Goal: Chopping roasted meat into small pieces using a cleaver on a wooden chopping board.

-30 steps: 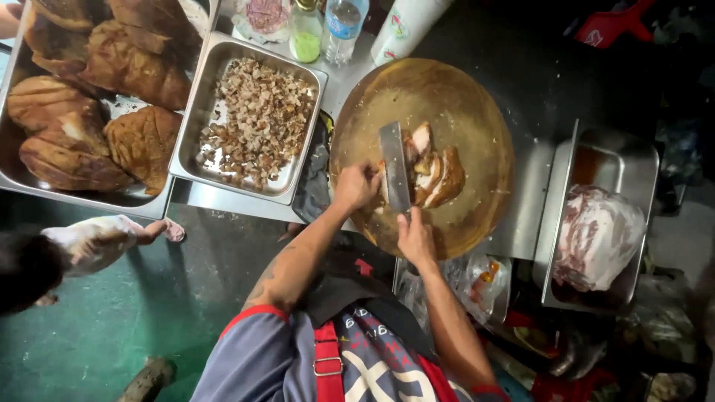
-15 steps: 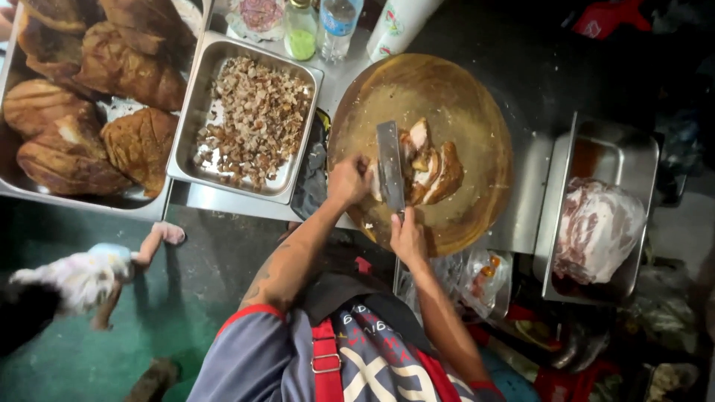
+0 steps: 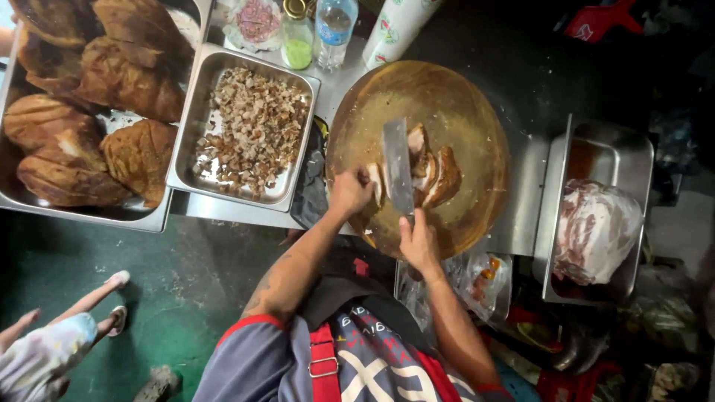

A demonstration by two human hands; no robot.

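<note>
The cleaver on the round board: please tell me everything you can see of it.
The cleaver has a broad, rectangular, grey metal blade. It lies lengthwise across the middle of the round wooden chopping board, running from the person towards the far edge. The right hand grips its handle, which is hidden inside the fist. The blade is among pieces of browned roasted meat, and the left hand steadies the meat on the blade's left side. Whether the edge is cutting into the meat cannot be told.
</note>
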